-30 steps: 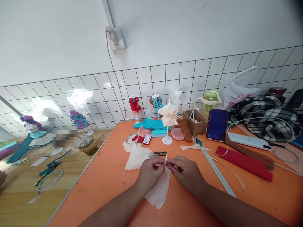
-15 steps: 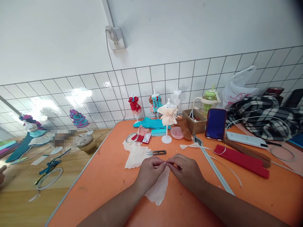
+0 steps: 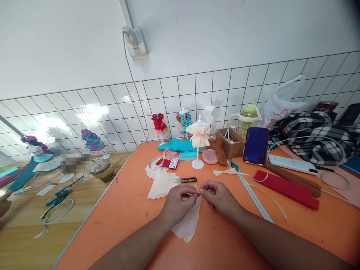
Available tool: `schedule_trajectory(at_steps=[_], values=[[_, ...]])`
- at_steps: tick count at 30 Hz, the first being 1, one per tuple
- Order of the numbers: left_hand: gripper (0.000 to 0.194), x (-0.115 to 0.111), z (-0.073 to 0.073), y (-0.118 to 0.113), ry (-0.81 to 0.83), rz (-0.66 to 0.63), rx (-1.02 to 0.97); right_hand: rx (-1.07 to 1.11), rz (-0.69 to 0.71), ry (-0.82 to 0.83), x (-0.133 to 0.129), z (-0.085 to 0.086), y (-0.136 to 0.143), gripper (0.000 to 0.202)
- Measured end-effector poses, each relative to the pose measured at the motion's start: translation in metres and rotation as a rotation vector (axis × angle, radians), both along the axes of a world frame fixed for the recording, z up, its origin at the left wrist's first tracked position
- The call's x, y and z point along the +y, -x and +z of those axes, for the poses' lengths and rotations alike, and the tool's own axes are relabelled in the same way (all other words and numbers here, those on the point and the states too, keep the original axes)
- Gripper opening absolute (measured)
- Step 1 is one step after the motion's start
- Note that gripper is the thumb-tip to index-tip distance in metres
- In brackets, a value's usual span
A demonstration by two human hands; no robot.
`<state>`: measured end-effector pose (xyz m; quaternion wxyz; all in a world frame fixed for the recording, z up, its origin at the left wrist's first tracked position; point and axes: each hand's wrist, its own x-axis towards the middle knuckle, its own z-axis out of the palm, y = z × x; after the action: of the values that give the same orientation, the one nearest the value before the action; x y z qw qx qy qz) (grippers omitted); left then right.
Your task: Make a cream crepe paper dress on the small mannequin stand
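Note:
My left hand (image 3: 180, 202) is closed in a pinch on a piece of cream crepe paper (image 3: 188, 225), whose wide end hangs below the fingers. A narrow pale tip of it sticks up between my fingertips. My right hand (image 3: 219, 197) is pinched at the same spot, its fingertips meeting the left ones. Just beyond lie black thread snips (image 3: 187, 180) and another cream crepe paper piece (image 3: 161, 184). A small white dress form (image 3: 197, 164) wearing a gathered cream paper dress (image 3: 199, 135) stands behind my hands.
Behind are more dressed forms (image 3: 159, 123), blue paper (image 3: 176, 144), a pink bowl (image 3: 210, 156) and a cardboard box (image 3: 232, 144). Rightward lie a phone (image 3: 255, 146), red paper (image 3: 287, 189) and a metal strip (image 3: 254, 197). Another person's hand (image 3: 4, 204) shows at far left.
My fingertips have shifted slightly at the pinch, and a pale tip of the paper now stands up between them. The other person's hand at the left has come further into view.

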<state>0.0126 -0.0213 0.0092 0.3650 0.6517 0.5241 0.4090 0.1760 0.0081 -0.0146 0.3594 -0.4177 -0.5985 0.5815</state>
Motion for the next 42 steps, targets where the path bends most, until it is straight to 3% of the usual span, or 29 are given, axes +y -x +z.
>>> schedule_trajectory(at_steps=[6,14,21,23,27,30,36,42], values=[[0.02,-0.001,-0.003,0.005,0.066,-0.086,-0.05,0.051,-0.02,0.028,0.002,-0.002,-0.003,0.026],[0.016,0.001,-0.003,0.004,-0.005,-0.001,0.029,0.121,0.085,0.095,-0.002,-0.002,-0.002,0.028],[0.016,0.001,0.002,0.006,-0.005,0.012,0.004,0.09,0.064,0.087,0.0,-0.001,-0.003,0.03],[0.015,0.001,0.003,0.006,0.027,0.039,-0.038,0.028,0.017,-0.017,-0.001,0.0,-0.004,0.029],[0.016,0.0,0.004,0.005,0.115,0.03,-0.096,-0.162,-0.077,-0.452,-0.008,0.004,-0.004,0.02],[0.017,-0.002,0.003,0.004,0.143,0.033,-0.051,-0.259,-0.094,-0.566,-0.013,0.006,-0.003,0.015],[0.018,-0.005,0.002,0.0,0.146,0.038,-0.04,-0.269,-0.152,-0.503,-0.013,0.005,0.0,0.012],[0.021,-0.005,0.007,0.0,0.119,0.028,-0.022,-0.034,-0.019,-0.087,-0.008,0.001,0.0,0.02]])
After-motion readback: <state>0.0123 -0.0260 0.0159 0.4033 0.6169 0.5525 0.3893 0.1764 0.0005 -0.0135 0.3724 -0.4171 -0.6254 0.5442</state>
